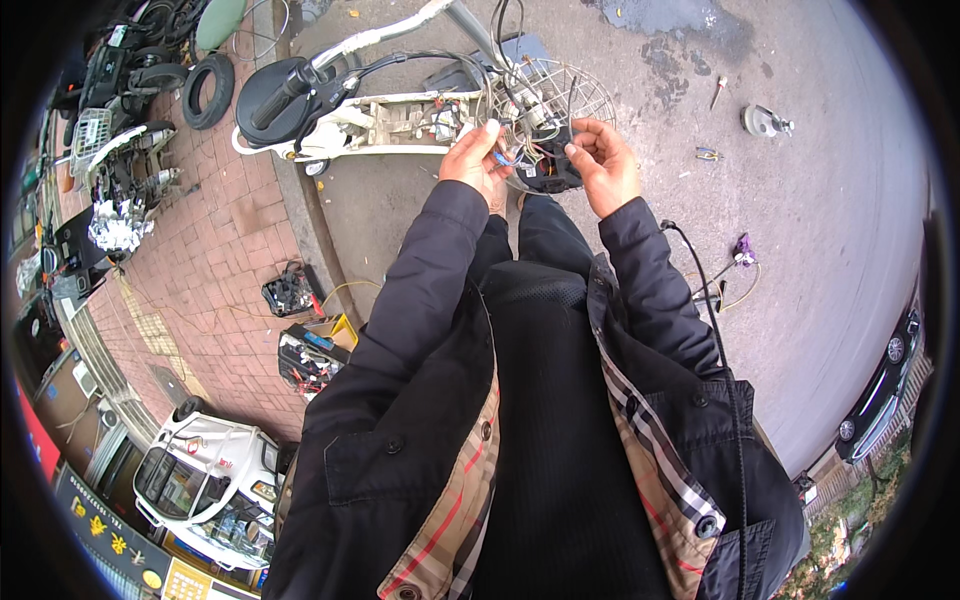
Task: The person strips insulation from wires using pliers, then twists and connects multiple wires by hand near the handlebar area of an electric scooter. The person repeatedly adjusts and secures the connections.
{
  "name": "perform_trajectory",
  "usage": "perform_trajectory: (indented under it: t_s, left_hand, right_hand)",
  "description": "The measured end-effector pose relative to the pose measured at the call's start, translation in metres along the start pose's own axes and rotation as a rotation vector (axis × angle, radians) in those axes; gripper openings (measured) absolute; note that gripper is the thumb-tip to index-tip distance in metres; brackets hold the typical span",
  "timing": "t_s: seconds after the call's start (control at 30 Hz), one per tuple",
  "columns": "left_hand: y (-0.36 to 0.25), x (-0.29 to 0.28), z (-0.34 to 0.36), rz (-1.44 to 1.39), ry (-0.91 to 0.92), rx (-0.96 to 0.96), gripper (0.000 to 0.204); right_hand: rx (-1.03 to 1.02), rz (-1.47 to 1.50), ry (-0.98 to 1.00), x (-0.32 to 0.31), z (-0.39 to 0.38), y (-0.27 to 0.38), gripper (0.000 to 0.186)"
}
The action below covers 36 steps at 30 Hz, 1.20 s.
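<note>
Head view: left grip (pixel 472 160) pinching wires (pixel 506 158); right grip (pixel 608 172) unclear; curb edge (pixel 314 215) leftward, wide road (pixel 840 200) rightward.

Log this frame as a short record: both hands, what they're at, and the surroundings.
Left hand: at the loose wires, blue ones by its fingertips; grip unclear
Right hand: thumb and fingertips close together, right of the wires; grip unclear
Ahead: white scooter frame, internals exposed; wire basket
Left: black tyre on red paving
Lower left: white vehicle
Right: small tool on grey pavement

Soft, even daylight; bowed, darkened edges.
</note>
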<state>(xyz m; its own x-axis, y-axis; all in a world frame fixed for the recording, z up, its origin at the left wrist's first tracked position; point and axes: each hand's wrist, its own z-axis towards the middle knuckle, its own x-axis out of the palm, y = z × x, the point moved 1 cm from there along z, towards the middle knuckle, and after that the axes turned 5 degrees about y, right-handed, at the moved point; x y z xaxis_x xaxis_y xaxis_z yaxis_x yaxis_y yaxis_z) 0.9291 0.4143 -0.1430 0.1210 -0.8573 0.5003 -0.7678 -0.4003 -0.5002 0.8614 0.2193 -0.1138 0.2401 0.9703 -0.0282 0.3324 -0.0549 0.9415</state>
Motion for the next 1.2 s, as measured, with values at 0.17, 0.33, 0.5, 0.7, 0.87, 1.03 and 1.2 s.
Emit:
perform_trajectory:
  t_s: [0.17, 0.33, 0.5, 0.7, 0.87, 1.03, 1.2]
  left_hand:
    - [0.0, -0.001, 0.015, -0.032, 0.023, -0.015, 0.033]
    - [0.001, 0.002, 0.017, -0.047, -0.011, -0.04, 0.036]
    - [0.001, 0.006, 0.004, -0.101, 0.092, -0.049, 0.033]
    - [0.006, 0.002, -0.005, -0.076, 0.226, -0.033, 0.018]
    - [0.013, -0.006, -0.003, 0.028, 0.218, 0.006, 0.017]
    - [0.018, -0.009, 0.001, 0.068, 0.187, 0.059, 0.015]
    - [0.022, -0.003, 0.0, 0.153, 0.169, 0.111, 0.018]
  right_hand:
    - [0.034, 0.1, -0.004, 0.003, 0.0, -0.01, 0.028]
    - [0.132, 0.384, -0.025, -0.008, 0.009, -0.019, 0.027]
    - [0.24, 0.498, -0.062, -0.017, 0.013, -0.022, 0.025]
    - [0.3, 0.564, -0.072, -0.017, 0.012, -0.023, 0.023]
    - [0.313, 0.589, -0.074, -0.018, 0.011, -0.022, 0.028]
    - [0.288, 0.586, -0.047, -0.02, 0.011, -0.019, 0.032]
    - [0.245, 0.558, -0.102, -0.02, 0.011, -0.021, 0.031]
